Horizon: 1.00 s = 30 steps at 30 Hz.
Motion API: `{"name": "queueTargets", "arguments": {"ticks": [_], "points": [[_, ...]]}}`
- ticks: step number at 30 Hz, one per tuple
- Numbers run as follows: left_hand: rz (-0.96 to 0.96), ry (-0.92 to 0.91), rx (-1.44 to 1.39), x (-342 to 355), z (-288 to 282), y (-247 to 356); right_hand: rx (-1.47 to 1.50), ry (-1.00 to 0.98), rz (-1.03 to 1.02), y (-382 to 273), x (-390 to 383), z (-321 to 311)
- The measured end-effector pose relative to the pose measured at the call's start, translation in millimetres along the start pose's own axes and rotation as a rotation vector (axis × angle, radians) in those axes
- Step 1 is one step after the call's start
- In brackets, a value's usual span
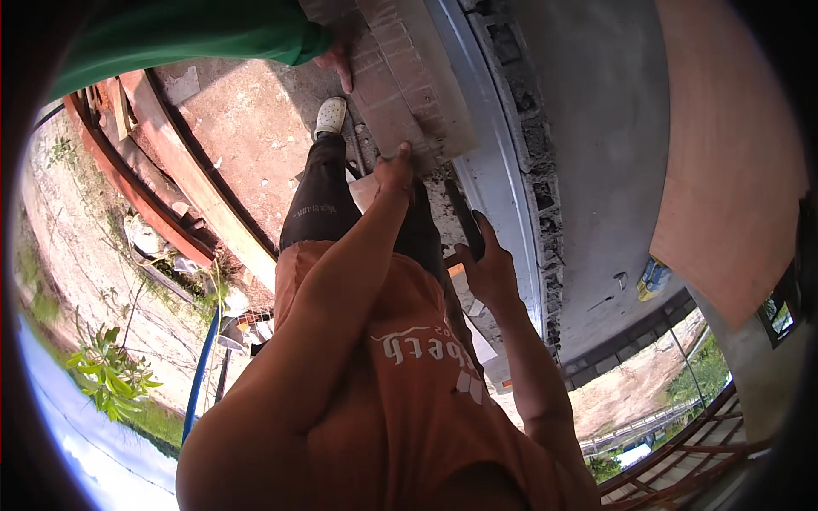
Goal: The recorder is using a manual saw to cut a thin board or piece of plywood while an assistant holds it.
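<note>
My left hand (394, 170) grips the near end of a long greyish-brown board (381, 94), thumb on its top face. A second similar board (417, 60) lies alongside it on the right. In my right hand (492, 271) is a long, narrow, dark tool (463, 217), held upright beside the board's end; its exact kind cannot be made out. Farther up the board, another person's hand (337, 64) in a green sleeve (196, 34) rests on the left edge, one finger pointing along it.
On the right runs a pale grey strip (503, 153), then rough hollow blockwork (532, 145) and a smooth grey surface (605, 145). Reddish planks (196, 179) lie at left. A foot in a white clog (331, 116) stands by the board. A blue and yellow packet (653, 279) lies at right.
</note>
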State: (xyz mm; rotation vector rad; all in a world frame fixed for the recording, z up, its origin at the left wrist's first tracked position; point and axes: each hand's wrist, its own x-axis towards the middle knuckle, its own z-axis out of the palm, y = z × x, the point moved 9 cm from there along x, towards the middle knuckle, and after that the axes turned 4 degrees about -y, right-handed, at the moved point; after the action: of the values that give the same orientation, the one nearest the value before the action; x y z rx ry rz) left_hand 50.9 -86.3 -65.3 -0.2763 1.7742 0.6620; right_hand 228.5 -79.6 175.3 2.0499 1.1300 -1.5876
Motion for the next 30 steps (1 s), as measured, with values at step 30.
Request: {"name": "queueTargets", "arguments": {"ticks": [30], "points": [[-0.083, -0.080, 0.073, -2, -4, 0, -0.196, 0.079, -0.219, -85, 87, 3]]}}
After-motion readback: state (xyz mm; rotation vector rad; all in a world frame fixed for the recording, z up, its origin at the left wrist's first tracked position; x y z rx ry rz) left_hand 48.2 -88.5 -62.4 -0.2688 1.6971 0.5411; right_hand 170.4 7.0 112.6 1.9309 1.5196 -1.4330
